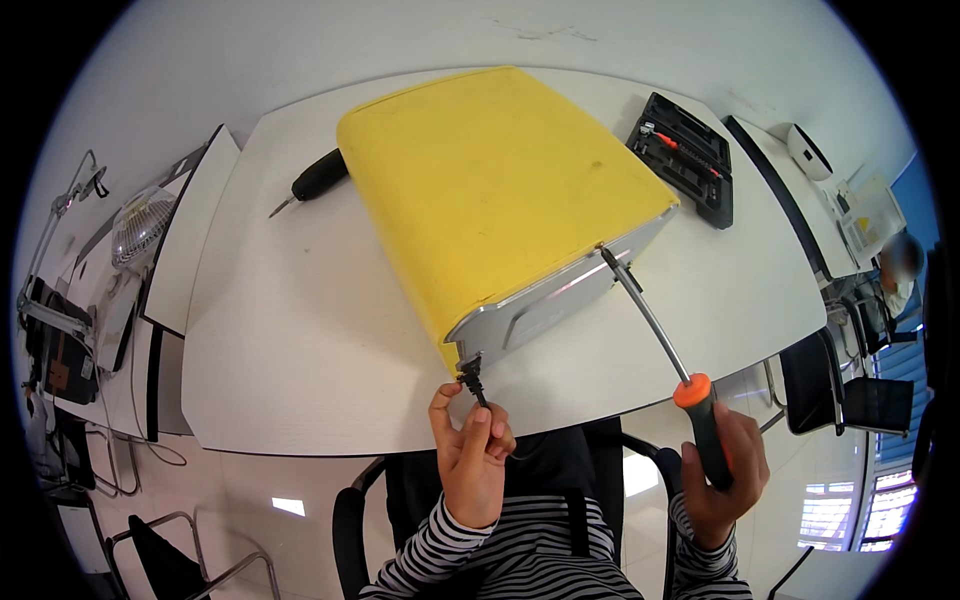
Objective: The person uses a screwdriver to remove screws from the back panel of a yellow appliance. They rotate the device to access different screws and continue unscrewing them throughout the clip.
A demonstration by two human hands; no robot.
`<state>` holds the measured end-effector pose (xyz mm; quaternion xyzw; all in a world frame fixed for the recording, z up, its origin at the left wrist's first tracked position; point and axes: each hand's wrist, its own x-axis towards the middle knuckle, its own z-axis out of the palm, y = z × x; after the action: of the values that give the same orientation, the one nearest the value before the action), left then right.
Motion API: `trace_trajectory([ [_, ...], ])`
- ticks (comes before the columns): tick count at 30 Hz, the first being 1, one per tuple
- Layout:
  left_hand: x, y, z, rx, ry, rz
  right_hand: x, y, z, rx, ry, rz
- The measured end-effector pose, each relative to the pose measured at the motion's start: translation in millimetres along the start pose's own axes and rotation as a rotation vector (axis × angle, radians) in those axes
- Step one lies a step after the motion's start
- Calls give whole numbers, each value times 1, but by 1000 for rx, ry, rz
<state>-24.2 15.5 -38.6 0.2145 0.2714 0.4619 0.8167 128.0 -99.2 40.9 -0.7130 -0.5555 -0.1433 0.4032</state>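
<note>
A large yellow casing (500, 180) with a silver-grey end panel (560, 290) sits on the white table. In my right hand (728, 470) is a long screwdriver (650, 320) with an orange and dark green handle. Its tip touches, or nearly touches, the upper edge of the panel where it meets the yellow cover. My left hand (474, 460) pinches a black power cord (480, 393) just below the casing's near corner. The cord's upper end is at that corner; whether it is plugged in there I cannot tell.
A black-handled tool (320, 178) with a thin bit lies left of the casing. Behind it to the right is an open black tool case (690, 160) with red-and-black pieces. The table's near edge (330, 453) curves before me. Black chairs (812, 375) and a seated person are off right.
</note>
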Motion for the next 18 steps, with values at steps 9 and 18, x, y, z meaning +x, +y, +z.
trace_trajectory([
  [9,3,2,-7,37,-57,-18,5,-1,0,-569,76,-394],
  [18,3,2,-6,33,-71,-33,15,-5,-4,-211,61,-206],
])
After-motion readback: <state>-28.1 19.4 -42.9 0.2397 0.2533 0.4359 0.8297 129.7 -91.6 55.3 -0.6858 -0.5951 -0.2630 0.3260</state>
